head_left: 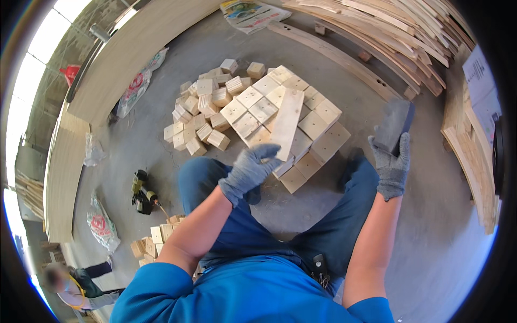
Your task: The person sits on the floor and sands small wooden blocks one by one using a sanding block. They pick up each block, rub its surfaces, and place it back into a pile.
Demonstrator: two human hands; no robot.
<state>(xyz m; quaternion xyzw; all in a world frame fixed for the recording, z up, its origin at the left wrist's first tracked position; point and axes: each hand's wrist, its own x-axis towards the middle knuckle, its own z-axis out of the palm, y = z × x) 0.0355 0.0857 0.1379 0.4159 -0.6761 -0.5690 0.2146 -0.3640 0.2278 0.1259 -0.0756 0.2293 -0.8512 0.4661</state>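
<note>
My left hand (251, 169), in a grey glove, closes its thumb and fingers on the near end of a short flat wooden board (288, 121). The board slants over a block assembly of square wooden blocks (248, 97) set edge to edge, with small dark holes or marks on their tops. Off to the right, my right hand (390, 164), gloved as well, grips a dark grey rectangular block (395, 125) by its near end. That block is blurred, so its exact kind is unclear. It is held apart from the wooden blocks.
Loose wooden blocks (205, 104) lie heaped left of the assembly. A cordless drill (142, 195) rests on the floor beside more blocks (156, 234). Wood strips (398, 32) are stacked at far right. Plastic bags (102, 223) lie leftward; another person (81, 285) is at lower left.
</note>
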